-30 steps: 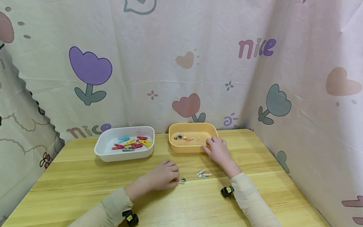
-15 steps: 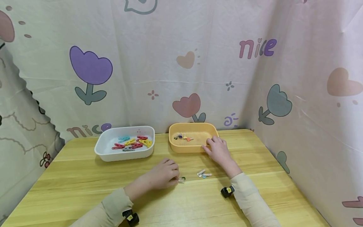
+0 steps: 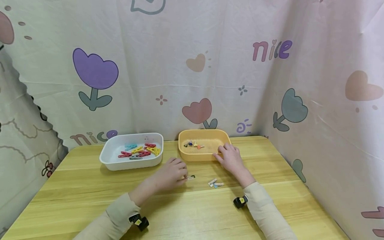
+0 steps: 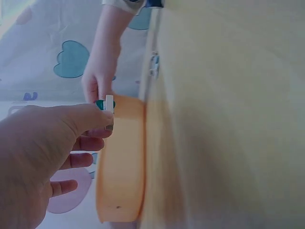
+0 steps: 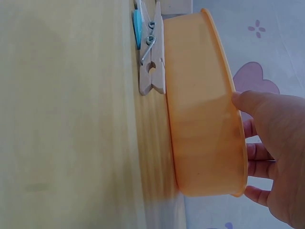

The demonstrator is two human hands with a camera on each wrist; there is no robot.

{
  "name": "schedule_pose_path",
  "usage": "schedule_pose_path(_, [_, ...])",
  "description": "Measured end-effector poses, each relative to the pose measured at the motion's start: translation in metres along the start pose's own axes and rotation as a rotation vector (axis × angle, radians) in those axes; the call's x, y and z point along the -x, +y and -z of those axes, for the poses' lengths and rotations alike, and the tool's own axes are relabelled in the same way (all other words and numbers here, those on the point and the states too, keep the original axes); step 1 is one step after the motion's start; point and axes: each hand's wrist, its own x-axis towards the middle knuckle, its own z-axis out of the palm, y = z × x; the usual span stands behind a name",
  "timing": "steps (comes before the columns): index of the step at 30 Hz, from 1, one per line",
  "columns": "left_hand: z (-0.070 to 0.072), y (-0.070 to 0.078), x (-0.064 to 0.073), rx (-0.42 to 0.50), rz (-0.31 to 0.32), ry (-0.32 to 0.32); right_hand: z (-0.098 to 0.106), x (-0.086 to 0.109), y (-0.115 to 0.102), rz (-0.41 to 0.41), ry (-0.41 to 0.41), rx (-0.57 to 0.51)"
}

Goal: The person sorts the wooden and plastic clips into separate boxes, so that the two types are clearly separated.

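Note:
My left hand [image 3: 170,175] pinches a small wooden clothespin [image 3: 190,178] with a dark green ornament, between thumb and forefinger. In the left wrist view the clothespin [image 4: 109,104] stands out past the thumb, while the other fingers are spread loosely. It is in front of a yellow-orange tray [image 3: 196,157]. My right hand [image 3: 231,160] grips that tray's near right rim, thumb outside and fingers over the inner side. Several small ornamented clothespins [image 3: 198,146] lie inside the tray's left part. Two more wooden clothespins [image 3: 219,184] with pale blue and white ornaments lie on the table nearby.
A white tray [image 3: 129,166] at the back left holds red, yellow, blue and grey plastic clothespins. Both trays stand on the wooden table [image 3: 90,193] near its far edge, against a printed curtain [image 3: 144,66].
My left hand has moved forward, toward the yellow-orange tray, carrying the green-ornamented clothespin off its earlier spot. My right hand stays at the tray's rim.

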Motion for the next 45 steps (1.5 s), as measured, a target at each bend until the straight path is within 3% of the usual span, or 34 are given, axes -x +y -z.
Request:
schedule_pose_path(9, [0.011, -0.01, -0.006, -0.016, 0.041, 0.048, 0.0, 0.0, 0.001, 0.014, 0.006, 0.0])
schedule_pose_path(22, [0.027, -0.018, -0.014, -0.074, 0.042, 0.13, 0.0, 0.001, 0.0, 0.01, 0.007, -0.005])
schedule_pose_path(27, [0.029, -0.021, -0.018, -0.081, 0.044, 0.153, 0.0, 0.001, 0.0, 0.012, 0.006, -0.005])
schedule_pose_path(38, [0.031, -0.029, -0.031, -0.105, 0.019, 0.267, 0.001, 0.002, -0.001, -0.003, -0.017, 0.0])
schedule_pose_path(45, [0.03, -0.032, -0.04, -0.126, 0.06, 0.26, 0.001, 0.001, 0.0, -0.005, -0.021, 0.007])
